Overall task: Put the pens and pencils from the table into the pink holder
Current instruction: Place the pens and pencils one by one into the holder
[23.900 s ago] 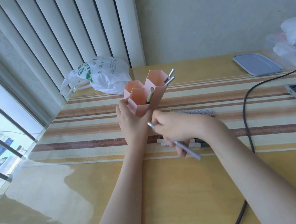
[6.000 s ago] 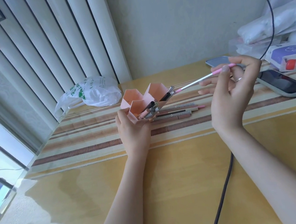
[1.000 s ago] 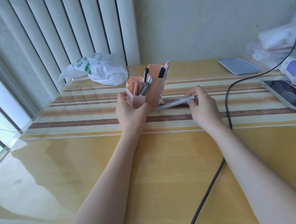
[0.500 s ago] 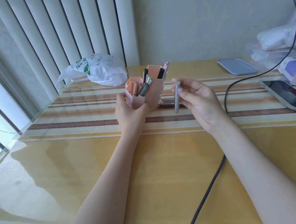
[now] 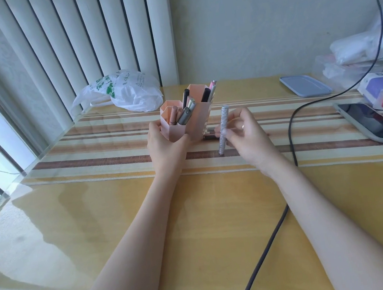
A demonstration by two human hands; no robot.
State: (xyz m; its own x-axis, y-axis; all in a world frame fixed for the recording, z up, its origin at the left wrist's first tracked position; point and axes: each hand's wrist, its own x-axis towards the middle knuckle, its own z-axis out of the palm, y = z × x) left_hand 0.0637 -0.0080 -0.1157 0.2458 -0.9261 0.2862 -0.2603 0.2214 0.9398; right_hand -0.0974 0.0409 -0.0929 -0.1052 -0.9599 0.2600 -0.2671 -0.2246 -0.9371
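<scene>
The pink holder, made of hexagonal tubes, stands upright on the striped table runner with several pens and pencils sticking out of it. My left hand grips its low front tube. My right hand holds a silver glitter pen nearly upright, just right of the holder, with its lower end close to the table. A brownish pen lies flat on the runner between the holder and my right hand, partly hidden.
A black cable runs across the table past my right forearm. A phone lies at the right, a grey-blue tray behind it, a white plastic bag at the back left. Bags and a box crowd the far right.
My right hand has lifted the silver glitter pen from the runner, turned it from lying flat to nearly upright, and lowered it slightly. My left hand stays on the holder.
</scene>
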